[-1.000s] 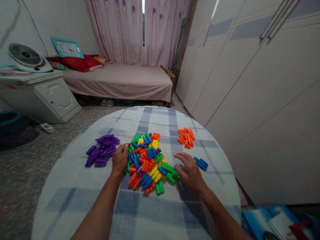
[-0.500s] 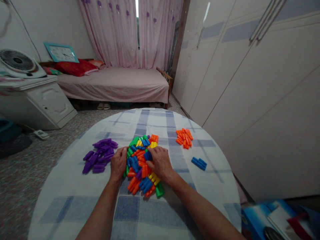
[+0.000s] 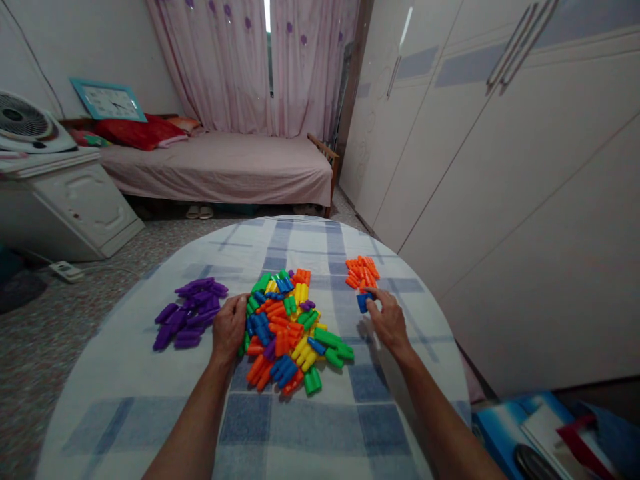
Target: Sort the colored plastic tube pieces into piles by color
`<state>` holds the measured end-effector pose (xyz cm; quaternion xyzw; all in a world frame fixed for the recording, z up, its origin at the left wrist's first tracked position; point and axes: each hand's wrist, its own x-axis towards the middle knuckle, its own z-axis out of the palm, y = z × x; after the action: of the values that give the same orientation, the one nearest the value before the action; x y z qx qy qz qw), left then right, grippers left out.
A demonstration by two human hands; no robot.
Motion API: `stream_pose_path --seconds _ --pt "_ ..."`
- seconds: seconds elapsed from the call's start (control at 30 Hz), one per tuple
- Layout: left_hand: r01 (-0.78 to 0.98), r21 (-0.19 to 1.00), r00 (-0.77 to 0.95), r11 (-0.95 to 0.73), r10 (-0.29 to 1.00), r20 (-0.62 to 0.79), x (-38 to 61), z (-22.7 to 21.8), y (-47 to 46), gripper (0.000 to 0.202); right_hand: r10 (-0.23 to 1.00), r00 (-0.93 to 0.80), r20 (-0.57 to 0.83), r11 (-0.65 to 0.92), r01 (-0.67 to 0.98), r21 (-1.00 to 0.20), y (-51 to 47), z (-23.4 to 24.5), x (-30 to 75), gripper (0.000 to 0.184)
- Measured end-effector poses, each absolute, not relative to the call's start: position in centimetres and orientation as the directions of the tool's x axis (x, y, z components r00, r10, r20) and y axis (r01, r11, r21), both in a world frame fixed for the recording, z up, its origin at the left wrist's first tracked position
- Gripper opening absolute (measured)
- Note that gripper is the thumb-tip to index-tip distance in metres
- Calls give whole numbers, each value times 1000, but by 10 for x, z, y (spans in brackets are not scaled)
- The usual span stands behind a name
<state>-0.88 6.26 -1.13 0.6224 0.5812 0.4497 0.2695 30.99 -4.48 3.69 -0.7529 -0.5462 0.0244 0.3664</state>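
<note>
A mixed heap of plastic building pieces (image 3: 280,323) in orange, blue, green, yellow and purple lies in the middle of the table. Against its left side rests my left hand (image 3: 230,327), cupped along the edge and holding no piece that I can see. My right hand (image 3: 387,320) pinches a blue building piece (image 3: 365,303) between thumb and fingers, just above the cloth. Right beyond it is a small pile of orange pieces (image 3: 362,272). Purple pieces (image 3: 190,312) form a separate pile left of my left hand. The blue pieces seen earlier at the right are hidden behind my right hand.
A checked cloth covers the round table (image 3: 150,427). Tall wardrobe doors (image 3: 500,200) stand close on the right, with a blue box (image 3: 500,433) below. A bed (image 3: 225,160) is beyond the table; a fan (image 3: 30,123) sits on a white cabinet (image 3: 80,207).
My right hand has moved right from the heap, carrying a blue piece. Green and yellow pieces it covered now show. My left hand stays at the heap's left side; the view has shifted slightly.
</note>
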Motion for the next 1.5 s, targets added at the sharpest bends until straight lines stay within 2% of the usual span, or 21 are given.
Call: stream_pose_path --seconds 0.1,0.2,0.3,0.43,0.5,0.6,0.7,0.8,0.97,1.27,1.5 --pt "486 856 -79 -178 966 246 -10 -15 64 46 827 493 270 -317 806 -500 -56 22 349 37" --pt "489 855 -82 -174 966 243 -11 -16 65 46 812 542 215 -421 801 -427 -61 9 366 39" --pt "487 855 -78 -178 966 246 -11 -16 65 45 813 548 197 -442 801 -404 -61 2 370 41" --pt "485 854 -77 -188 964 256 -11 -16 65 45 791 569 225 -434 780 -450 -59 4 365 44" --pt "482 855 -76 -194 962 261 -10 -17 65 45 785 546 295 -391 804 -448 -58 9 357 41" --pt "483 854 -82 -193 961 263 -10 -17 65 43 833 380 401 -178 872 -456 -53 18 333 34" --pt "485 852 -81 -199 959 270 -10 -17 65 43 892 180 416 69 853 -517 -42 27 295 30" --pt "482 852 -76 -206 958 275 -11 -17 64 42 920 60 386 171 827 -536 -29 36 256 28" --pt "462 866 -80 -191 964 255 -9 -15 63 41 931 -33 362 214 856 -471 -2 51 211 28" --pt "453 868 -80 -204 960 268 -9 -15 64 41 965 -88 248 150 958 -245 55 51 174 32" --pt "490 853 -81 -182 964 252 -10 -18 66 44 964 -123 238 173 963 -205 57 45 171 27"
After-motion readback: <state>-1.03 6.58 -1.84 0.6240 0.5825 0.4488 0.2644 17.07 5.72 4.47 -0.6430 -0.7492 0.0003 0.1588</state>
